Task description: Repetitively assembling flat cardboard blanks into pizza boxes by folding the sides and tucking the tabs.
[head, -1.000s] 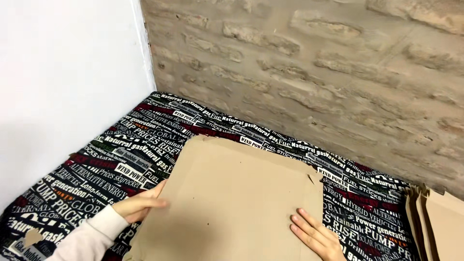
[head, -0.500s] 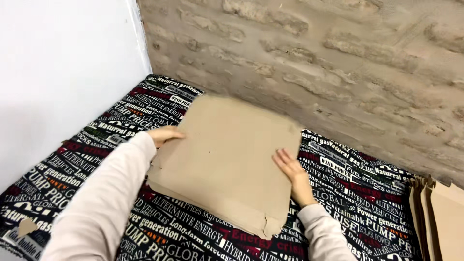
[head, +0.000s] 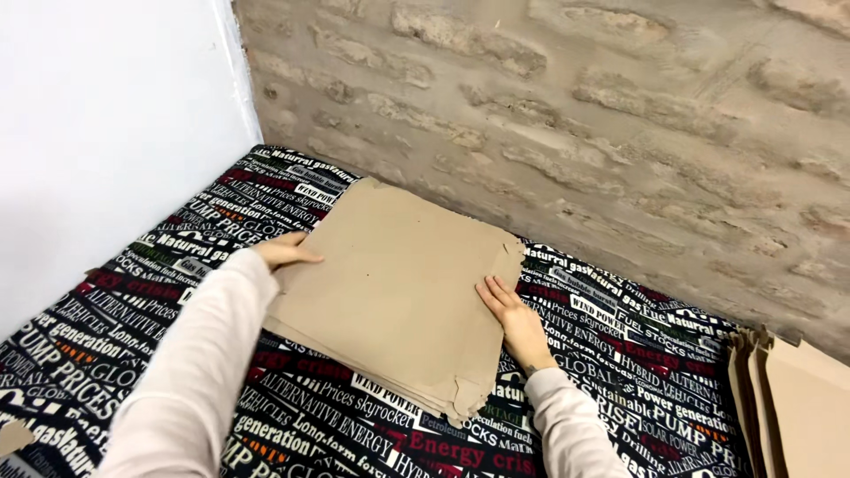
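Cardboard sheets (head: 390,296), stacked flat, are lying on the printed cloth (head: 133,292) between our hands, long axis running away toward the stone wall (head: 567,115). We are pressing our left hand (head: 282,252) on the stack's left edge and our right hand (head: 513,319), fingers extended flat, against its right edge; another cardboard pile (head: 797,403) is leaning far right.

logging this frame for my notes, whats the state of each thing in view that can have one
cardboard sheets: flat, stacked, lying on the cloth, edges a bit torn
left hand: open, fingers resting on the stack's left edge
right hand: open, flat against the stack's right edge
printed cloth: spread out flat under the stack
second cardboard pile: at the right edge, untouched, partly out of view
cardboard scrap: loose on the cloth, lower left
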